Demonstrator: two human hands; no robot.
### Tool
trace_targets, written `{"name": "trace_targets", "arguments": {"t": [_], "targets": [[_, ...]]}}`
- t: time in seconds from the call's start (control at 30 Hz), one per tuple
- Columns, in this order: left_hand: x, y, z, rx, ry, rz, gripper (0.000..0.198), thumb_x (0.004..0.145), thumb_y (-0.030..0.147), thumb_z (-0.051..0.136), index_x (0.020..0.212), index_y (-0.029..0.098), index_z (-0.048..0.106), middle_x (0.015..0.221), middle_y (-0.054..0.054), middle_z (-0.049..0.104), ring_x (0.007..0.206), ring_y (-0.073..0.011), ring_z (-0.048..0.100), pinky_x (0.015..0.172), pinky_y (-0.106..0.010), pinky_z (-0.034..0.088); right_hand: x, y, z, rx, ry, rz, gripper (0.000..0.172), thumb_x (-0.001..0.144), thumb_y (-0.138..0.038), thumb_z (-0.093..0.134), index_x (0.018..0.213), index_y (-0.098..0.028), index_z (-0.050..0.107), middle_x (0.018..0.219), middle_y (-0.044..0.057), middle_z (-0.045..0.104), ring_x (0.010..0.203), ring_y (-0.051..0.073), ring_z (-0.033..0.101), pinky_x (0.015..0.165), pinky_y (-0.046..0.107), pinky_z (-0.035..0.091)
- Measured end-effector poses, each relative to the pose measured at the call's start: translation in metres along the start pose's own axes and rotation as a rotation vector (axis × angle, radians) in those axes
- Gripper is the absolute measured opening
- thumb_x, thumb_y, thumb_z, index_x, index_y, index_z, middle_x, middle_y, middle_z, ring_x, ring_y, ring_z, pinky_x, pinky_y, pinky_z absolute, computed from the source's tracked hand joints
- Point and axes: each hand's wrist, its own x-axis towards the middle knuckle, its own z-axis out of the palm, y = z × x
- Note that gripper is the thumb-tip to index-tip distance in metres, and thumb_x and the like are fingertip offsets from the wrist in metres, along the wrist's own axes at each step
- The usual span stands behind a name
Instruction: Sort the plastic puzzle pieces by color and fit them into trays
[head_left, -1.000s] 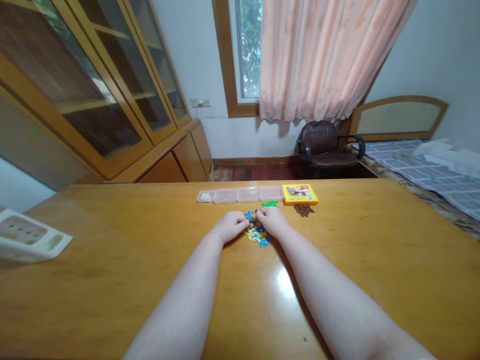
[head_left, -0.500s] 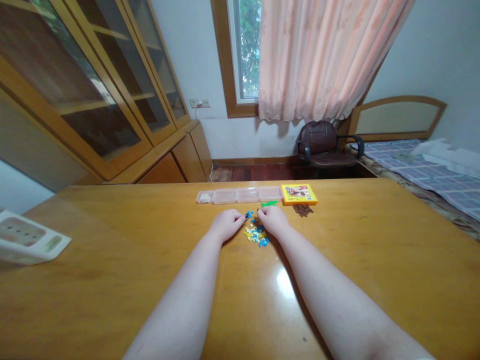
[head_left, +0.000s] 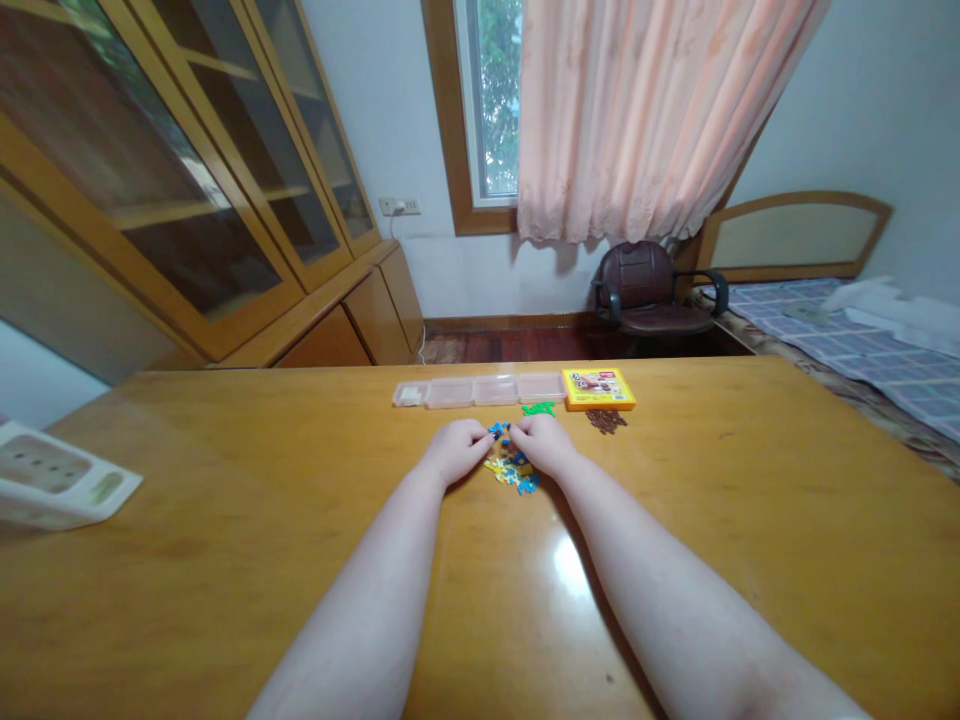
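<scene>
Both my hands rest on the wooden table, over a small heap of blue and yellow toy pieces. My left hand is curled, its fingertips pinched on a small blue piece at the heap's far edge. My right hand is curled too, its fingertips meeting the left hand's on the same blue piece. A few green pieces lie just beyond my right hand. Several dark brown pieces lie to the right of them.
A clear plastic box with several compartments and a yellow box stand at the table's far edge. A white plastic pack lies at the left. Beyond are a glass-door cabinet, an armchair and a bed.
My fingertips were together a second ago, drew a little apart half a second ago, and are together again over the blue piece. My arms have hardly moved.
</scene>
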Motion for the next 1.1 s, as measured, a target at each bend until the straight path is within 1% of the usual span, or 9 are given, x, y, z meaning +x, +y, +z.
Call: {"name": "trace_targets", "arguments": {"t": [0.17, 0.23, 0.3, 0.4, 0.53, 0.7, 0.8, 0.93, 1.1], "targets": [[-0.0010, 0.0033, 0.0004, -0.099, -0.113, 0.087, 0.026, 0.081, 0.034, 0.049, 0.077, 0.019, 0.070, 0.076, -0.002, 0.066, 0.072, -0.0148, 0.055, 0.063, -0.023, 0.036, 0.0025, 0.0016, -0.0019, -0.048, 0.057, 0.072, 0.034, 0.080, -0.029, 0.045, 0.057, -0.015, 0.066, 0.055, 0.003, 0.062, 0.054, 0.012, 0.051, 0.050, 0.022, 0.027], [-0.0013, 0.0041, 0.0008, -0.111, -0.155, 0.099, 0.025, 0.080, 0.034, 0.050, 0.077, 0.019, 0.071, 0.075, -0.001, 0.066, 0.071, -0.0146, 0.055, 0.064, -0.023, 0.037, 0.0024, 0.0013, -0.0018, -0.047, 0.047, 0.075, 0.033, 0.080, -0.029, 0.045, 0.057, -0.015, 0.065, 0.054, 0.003, 0.061, 0.053, 0.012, 0.051, 0.049, 0.022, 0.027], [-0.0013, 0.0042, 0.0010, -0.098, -0.171, 0.093, 0.027, 0.080, 0.034, 0.050, 0.070, 0.019, 0.070, 0.071, -0.001, 0.065, 0.068, -0.0141, 0.054, 0.063, -0.023, 0.037, 0.0018, 0.0009, -0.0016, -0.035, 0.027, 0.067, 0.034, 0.080, -0.028, 0.045, 0.057, -0.014, 0.065, 0.053, 0.003, 0.061, 0.052, 0.011, 0.051, 0.049, 0.022, 0.027], [-0.0009, 0.0036, 0.0010, -0.055, -0.125, 0.057, 0.030, 0.080, 0.036, 0.048, 0.065, 0.018, 0.068, 0.068, -0.001, 0.064, 0.066, -0.0139, 0.053, 0.060, -0.023, 0.035, 0.0011, 0.0011, -0.0019, -0.012, 0.002, 0.060, 0.035, 0.080, -0.031, 0.046, 0.056, -0.014, 0.066, 0.052, 0.003, 0.060, 0.050, 0.011, 0.051, 0.049, 0.021, 0.028], [-0.0006, 0.0034, 0.0009, -0.030, -0.047, 0.015, 0.032, 0.082, 0.035, 0.044, 0.068, 0.018, 0.067, 0.070, -0.002, 0.064, 0.066, -0.0145, 0.053, 0.059, -0.024, 0.035, 0.0011, 0.0025, -0.0032, -0.001, -0.006, 0.059, 0.036, 0.079, -0.033, 0.046, 0.057, -0.014, 0.066, 0.051, 0.003, 0.059, 0.049, 0.011, 0.049, 0.048, 0.022, 0.027], [-0.0011, 0.0068, 0.0007, -0.124, -0.173, 0.092, 0.028, 0.079, 0.034, 0.048, 0.067, 0.019, 0.068, 0.069, -0.001, 0.063, 0.067, -0.0146, 0.053, 0.062, -0.023, 0.037, 0.0012, 0.0023, -0.0028, -0.059, -0.035, 0.033, 0.033, 0.077, -0.029, 0.046, 0.055, -0.013, 0.065, 0.049, 0.002, 0.057, 0.047, 0.010, 0.045, 0.047, 0.023, 0.024], [-0.0010, 0.0084, 0.0000, -0.113, -0.187, 0.098, 0.027, 0.078, 0.033, 0.049, 0.066, 0.019, 0.068, 0.068, -0.001, 0.063, 0.067, -0.0146, 0.053, 0.063, -0.023, 0.038, 0.0011, 0.0013, -0.0029, -0.087, -0.054, 0.043, 0.032, 0.077, -0.028, 0.047, 0.058, -0.013, 0.066, 0.053, 0.003, 0.060, 0.049, 0.011, 0.046, 0.047, 0.023, 0.025], [-0.0011, 0.0075, -0.0005, -0.052, -0.145, 0.093, 0.029, 0.080, 0.035, 0.048, 0.068, 0.019, 0.068, 0.069, -0.001, 0.064, 0.067, -0.0143, 0.053, 0.063, -0.023, 0.037, 0.0015, 0.0014, -0.0037, -0.102, -0.048, 0.037, 0.034, 0.080, -0.031, 0.046, 0.060, -0.014, 0.068, 0.054, 0.003, 0.061, 0.051, 0.011, 0.049, 0.049, 0.023, 0.027], [-0.0018, 0.0045, 0.0001, 0.034, -0.048, 0.064, 0.030, 0.082, 0.034, 0.046, 0.068, 0.019, 0.068, 0.071, -0.002, 0.064, 0.066, -0.0144, 0.054, 0.060, -0.024, 0.035, 0.0023, 0.0046, -0.0036, -0.067, 0.023, 0.049, 0.038, 0.082, -0.032, 0.042, 0.060, -0.015, 0.067, 0.057, 0.004, 0.062, 0.053, 0.012, 0.050, 0.051, 0.023, 0.028]]}}
